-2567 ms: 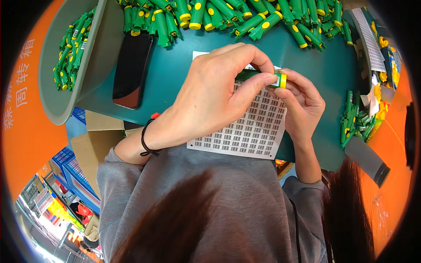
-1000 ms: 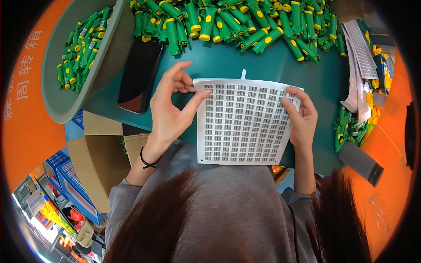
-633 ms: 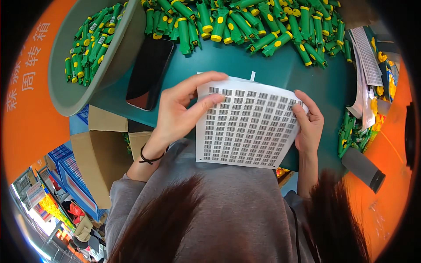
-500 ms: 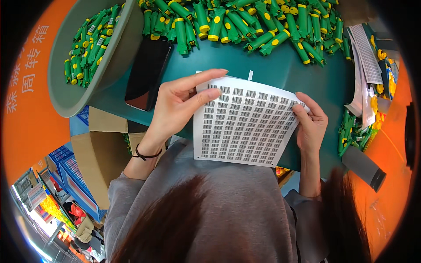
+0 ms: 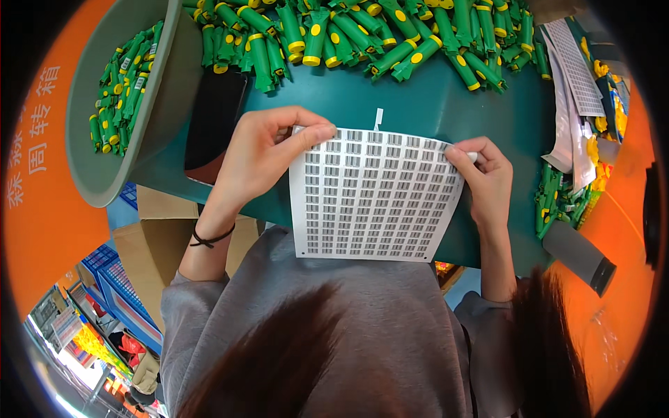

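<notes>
A white sheet of barcode labels (image 5: 369,202) is held up in front of me, its lower edge near my grey top. My left hand (image 5: 268,150) pinches its upper left corner between thumb and fingers. At the upper right corner my right hand (image 5: 486,177) grips the sheet with thumb and bent fingers. A small white bit shows by the right fingertips; what it is I cannot make out. Just beyond the sheet's top edge a narrow white strip (image 5: 378,117) lies on the green table (image 5: 334,97).
Green tube-shaped pieces with yellow ends (image 5: 334,42) are heaped along the far side. A grey-green tub (image 5: 83,160) of similar pieces stands left, beside a black phone (image 5: 212,118). More label sheets (image 5: 575,70) and a grey cylinder (image 5: 578,256) are right. A cardboard box (image 5: 143,244) sits lower left.
The sheet and both hands have shifted slightly left. My left index finger, stretched along the top edge before, is now bent in, closing on the corner.
</notes>
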A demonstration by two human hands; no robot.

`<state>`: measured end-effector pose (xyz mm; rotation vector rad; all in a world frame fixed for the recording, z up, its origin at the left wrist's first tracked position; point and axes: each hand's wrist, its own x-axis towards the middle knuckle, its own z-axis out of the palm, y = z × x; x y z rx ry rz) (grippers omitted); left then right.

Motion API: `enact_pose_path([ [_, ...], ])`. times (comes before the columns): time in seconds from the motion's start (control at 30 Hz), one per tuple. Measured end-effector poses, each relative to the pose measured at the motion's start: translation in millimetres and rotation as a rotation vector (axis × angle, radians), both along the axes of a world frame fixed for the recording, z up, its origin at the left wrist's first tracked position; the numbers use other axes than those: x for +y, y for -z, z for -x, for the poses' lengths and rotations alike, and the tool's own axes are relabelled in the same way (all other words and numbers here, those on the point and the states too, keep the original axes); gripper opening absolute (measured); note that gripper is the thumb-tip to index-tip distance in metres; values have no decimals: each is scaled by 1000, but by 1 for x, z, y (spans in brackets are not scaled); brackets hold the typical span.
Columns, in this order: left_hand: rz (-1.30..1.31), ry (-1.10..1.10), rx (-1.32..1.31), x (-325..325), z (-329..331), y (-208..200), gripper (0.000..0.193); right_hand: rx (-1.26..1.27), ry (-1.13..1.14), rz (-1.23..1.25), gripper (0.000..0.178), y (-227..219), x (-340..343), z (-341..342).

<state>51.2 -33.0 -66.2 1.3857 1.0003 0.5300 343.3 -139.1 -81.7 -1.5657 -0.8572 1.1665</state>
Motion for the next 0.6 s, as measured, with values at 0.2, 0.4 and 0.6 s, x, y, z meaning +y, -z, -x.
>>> enact_pose_path([
  [0.2,-905,-127,616,5,-9,19,21,-719,-196,-368,10,32,16,-17],
  [0.4,-1028,160,389,-11,-35,8,52,23,-104,120,12,3,18,2],
  [0.6,-874,297,309,14,-25,42,29,134,-164,114,27,18,14,-11],
])
